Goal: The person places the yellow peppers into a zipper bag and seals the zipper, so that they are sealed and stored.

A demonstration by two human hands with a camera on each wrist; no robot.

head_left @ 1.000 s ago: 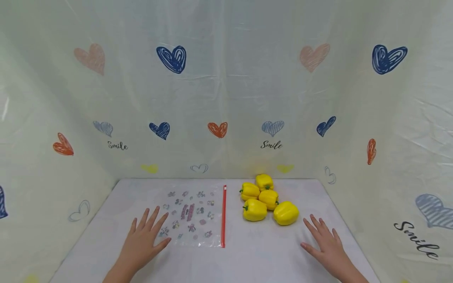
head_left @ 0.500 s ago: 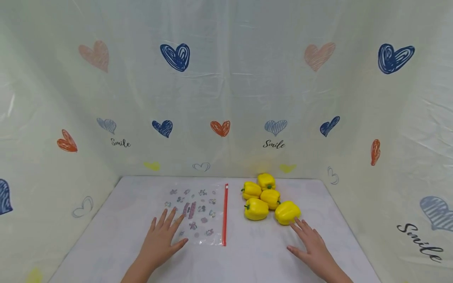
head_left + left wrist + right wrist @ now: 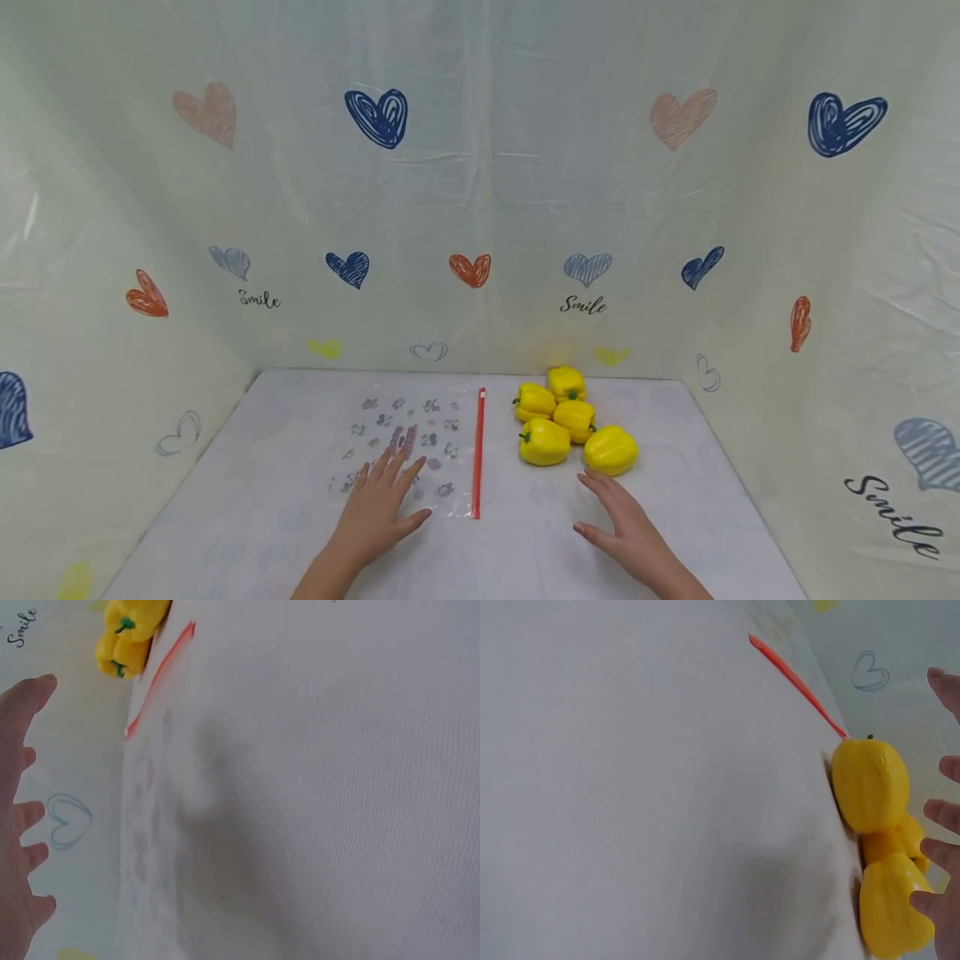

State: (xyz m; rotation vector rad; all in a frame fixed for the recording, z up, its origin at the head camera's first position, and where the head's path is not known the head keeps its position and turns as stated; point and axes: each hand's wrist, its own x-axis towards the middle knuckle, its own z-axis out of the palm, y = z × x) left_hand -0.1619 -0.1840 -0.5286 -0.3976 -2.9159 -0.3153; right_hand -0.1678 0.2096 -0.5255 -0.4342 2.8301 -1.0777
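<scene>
Left grip (image 3: 375, 512) is released, its fingers spread above the clear printed bag (image 3: 435, 450), which lies flat on the surface (image 3: 517, 558), red strip (image 3: 478, 454) at its right edge. Right grip (image 3: 622, 527), also loose, is near the closest of five yellow peppers (image 3: 575, 421). Both grips have drawn closer together since half a second ago.

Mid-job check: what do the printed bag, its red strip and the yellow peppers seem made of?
Printed bag: thin clear plastic film, glinting; the white tabletop shows through.
Red strip: opaque, probably stiffer plastic; it lies straight.
Yellow peppers: smooth, soft highlights; moulded plastic or real, unclear.
</scene>
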